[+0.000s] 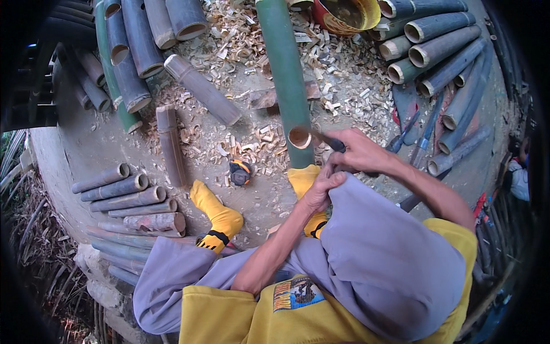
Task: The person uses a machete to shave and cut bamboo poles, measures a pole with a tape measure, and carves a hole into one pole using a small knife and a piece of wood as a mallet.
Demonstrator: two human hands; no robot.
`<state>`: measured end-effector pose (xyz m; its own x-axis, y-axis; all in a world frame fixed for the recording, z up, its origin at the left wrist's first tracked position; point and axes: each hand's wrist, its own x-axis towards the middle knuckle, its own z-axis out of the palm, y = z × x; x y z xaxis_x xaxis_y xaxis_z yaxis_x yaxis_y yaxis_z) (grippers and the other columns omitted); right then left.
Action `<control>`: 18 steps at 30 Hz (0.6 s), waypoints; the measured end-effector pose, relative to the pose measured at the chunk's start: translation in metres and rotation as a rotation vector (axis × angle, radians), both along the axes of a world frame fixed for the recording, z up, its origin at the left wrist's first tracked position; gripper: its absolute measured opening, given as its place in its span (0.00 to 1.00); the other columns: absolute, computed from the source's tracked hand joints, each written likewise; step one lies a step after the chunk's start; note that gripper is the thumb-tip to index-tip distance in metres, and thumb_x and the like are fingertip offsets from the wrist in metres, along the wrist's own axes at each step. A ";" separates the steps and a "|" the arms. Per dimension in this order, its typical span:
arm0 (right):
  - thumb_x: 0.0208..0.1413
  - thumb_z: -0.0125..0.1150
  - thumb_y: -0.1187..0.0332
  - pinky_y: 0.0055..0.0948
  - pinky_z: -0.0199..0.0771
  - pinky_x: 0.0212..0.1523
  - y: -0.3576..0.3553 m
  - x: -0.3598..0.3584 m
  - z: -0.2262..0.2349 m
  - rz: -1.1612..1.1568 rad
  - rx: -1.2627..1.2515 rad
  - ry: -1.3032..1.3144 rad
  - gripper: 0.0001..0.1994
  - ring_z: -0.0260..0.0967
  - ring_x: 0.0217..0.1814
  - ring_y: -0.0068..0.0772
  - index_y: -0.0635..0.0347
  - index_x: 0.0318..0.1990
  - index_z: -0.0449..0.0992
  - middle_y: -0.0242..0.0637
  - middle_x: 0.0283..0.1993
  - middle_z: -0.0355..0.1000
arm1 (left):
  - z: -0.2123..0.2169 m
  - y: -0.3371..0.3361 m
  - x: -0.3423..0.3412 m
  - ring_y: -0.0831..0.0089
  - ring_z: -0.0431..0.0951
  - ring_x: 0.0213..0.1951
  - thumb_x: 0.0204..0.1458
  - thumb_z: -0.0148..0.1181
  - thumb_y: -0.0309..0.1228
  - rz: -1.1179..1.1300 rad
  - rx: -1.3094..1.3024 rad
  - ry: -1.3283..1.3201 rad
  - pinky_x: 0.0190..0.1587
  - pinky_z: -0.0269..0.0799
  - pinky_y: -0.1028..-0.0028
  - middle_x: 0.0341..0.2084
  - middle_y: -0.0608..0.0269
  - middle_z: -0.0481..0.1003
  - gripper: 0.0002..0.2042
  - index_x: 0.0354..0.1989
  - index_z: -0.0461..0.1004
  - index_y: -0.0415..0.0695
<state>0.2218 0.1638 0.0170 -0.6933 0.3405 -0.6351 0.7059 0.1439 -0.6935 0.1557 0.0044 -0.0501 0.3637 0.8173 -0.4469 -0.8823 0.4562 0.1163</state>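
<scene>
A thick green bamboo pole [286, 74] lies lengthwise in front of me, its near end by my yellow-socked foot [303, 178]. An oval opening [300, 137] with a pale cut rim shows near that end. My right hand [358, 152] is closed round a dark-handled carving tool [334, 143], whose blurred front part reaches to the opening. Close below it, my left hand [318, 192] is closed beside my knee, against the right hand; whatever its fingers grip is hidden. A black and orange tape measure [240, 172] rests on the ground left of the pole.
Pale wood shavings [229, 46] cover much of the ground. Cut bamboo tubes [134, 51] lie at the far left, with more tubes [441, 49] at the right and shorter pieces [132, 200] near left. A red and yellow bucket [346, 17] stands at the back. Long-handled tools [424, 137] lie right.
</scene>
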 end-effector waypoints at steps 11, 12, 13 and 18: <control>0.41 0.61 0.67 0.45 0.69 0.47 -0.054 -0.037 0.003 0.849 0.657 0.437 0.13 0.73 0.41 0.43 0.60 0.37 0.72 0.40 0.32 0.74 | 0.037 -0.038 -0.088 0.63 0.77 0.26 0.35 0.65 0.31 -0.529 0.101 1.463 0.32 0.72 0.66 0.25 0.51 0.76 0.18 0.35 0.73 0.36; 0.42 0.61 0.67 0.45 0.70 0.45 -0.061 -0.043 -0.013 0.889 0.573 0.464 0.12 0.74 0.39 0.43 0.60 0.35 0.73 0.39 0.31 0.75 | 0.033 -0.051 -0.083 0.63 0.77 0.26 0.35 0.65 0.31 -0.478 0.016 1.411 0.32 0.72 0.66 0.24 0.51 0.76 0.17 0.35 0.73 0.36; 0.42 0.61 0.67 0.45 0.71 0.43 -0.066 -0.048 -0.028 0.918 0.491 0.480 0.10 0.74 0.38 0.42 0.59 0.33 0.73 0.39 0.29 0.75 | 0.024 -0.066 -0.077 0.62 0.78 0.27 0.35 0.65 0.31 -0.434 -0.056 1.354 0.33 0.72 0.65 0.24 0.51 0.76 0.17 0.35 0.73 0.36; 0.48 0.57 0.68 0.40 0.71 0.36 -0.077 -0.084 -0.064 1.096 0.272 0.404 0.12 0.75 0.36 0.42 0.59 0.41 0.71 0.39 0.29 0.74 | 0.007 -0.096 -0.063 0.64 0.77 0.25 0.36 0.66 0.33 -0.277 -0.416 1.559 0.31 0.72 0.65 0.22 0.54 0.76 0.14 0.30 0.74 0.38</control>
<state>0.1378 0.0870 -0.0469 -0.8311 -0.4660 -0.3035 -0.1452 0.7087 -0.6904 0.0927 -0.0912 -0.0434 -0.5169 0.5443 -0.6607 0.0727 0.7969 0.5997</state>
